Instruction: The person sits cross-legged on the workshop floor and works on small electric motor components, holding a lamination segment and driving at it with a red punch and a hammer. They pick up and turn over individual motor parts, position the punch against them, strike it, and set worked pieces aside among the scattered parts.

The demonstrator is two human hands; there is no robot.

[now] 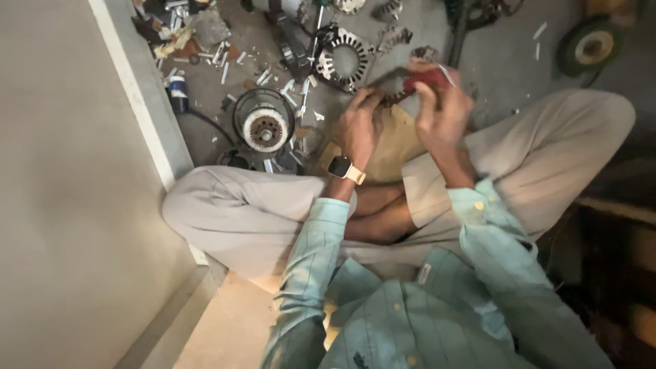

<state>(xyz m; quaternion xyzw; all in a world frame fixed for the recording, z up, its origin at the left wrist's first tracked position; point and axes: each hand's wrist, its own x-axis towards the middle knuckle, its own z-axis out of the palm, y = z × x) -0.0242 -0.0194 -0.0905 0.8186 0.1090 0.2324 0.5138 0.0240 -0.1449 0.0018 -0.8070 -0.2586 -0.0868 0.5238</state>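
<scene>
Right hand (443, 102) fingers clamped on blurred red-handled metal pliers (418, 79), long axis pointing left toward ring-shaped grey steel stator core (344, 60). Left hand (360, 123) fingers curled together beside its tip; contact unclear.

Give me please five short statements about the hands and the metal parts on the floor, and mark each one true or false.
1. The right hand grips a red-handled tool. True.
2. The left hand lies flat on the person's knee. False: it is raised by the right hand, at a dark metal part between them.
3. A watch with a dark square face sits on the left wrist. True.
4. The toothed metal ring rests in the person's lap. False: it lies on the floor beyond the hands.
5. The round part with a white centre lies on the floor, left of the hands. True.
</scene>
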